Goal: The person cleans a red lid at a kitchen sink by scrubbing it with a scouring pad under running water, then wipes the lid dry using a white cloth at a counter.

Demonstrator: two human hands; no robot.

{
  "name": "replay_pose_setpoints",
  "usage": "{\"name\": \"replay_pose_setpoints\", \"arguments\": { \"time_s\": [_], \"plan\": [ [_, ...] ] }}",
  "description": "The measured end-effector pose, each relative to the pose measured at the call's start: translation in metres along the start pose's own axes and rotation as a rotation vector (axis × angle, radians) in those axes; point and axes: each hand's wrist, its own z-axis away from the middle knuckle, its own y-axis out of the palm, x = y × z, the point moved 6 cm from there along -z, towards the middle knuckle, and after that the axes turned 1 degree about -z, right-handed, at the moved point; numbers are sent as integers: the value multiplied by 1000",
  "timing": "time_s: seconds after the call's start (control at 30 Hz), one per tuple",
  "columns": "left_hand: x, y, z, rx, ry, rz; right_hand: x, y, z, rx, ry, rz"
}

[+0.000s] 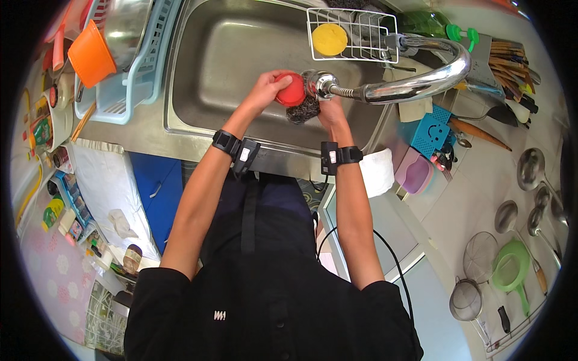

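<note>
Over the stainless steel sink (203, 97), my left hand (265, 90) grips a small round red dish or lid (291, 91), thumb on its near face. Just below and to the right of it sits a dark wire scouring pad (303, 111), which touches or overlaps the red piece. My right hand (332, 115) is shut on this pad, with its fingers largely hidden behind the chrome faucet head (324, 84). That spout hangs right above both hands. Whether water is running cannot be made out.
A white wire rack (352, 56) with a yellow sponge (329, 39) hangs at the sink's far right. The faucet's curved neck (420, 90) reaches in from the right. A light blue dish rack (128, 101) with an orange bowl (92, 54) stands left.
</note>
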Motion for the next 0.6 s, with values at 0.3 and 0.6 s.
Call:
{"name": "replay_pose_setpoints", "arguments": {
  "time_s": [0.3,0.6],
  "plan": [
    [-9,12,-9,2,79,-59,6,-5,-5,-49,-190,108],
    [14,10,-2,-309,43,203,6,6,-13,-179,-501,548]
  ]
}}
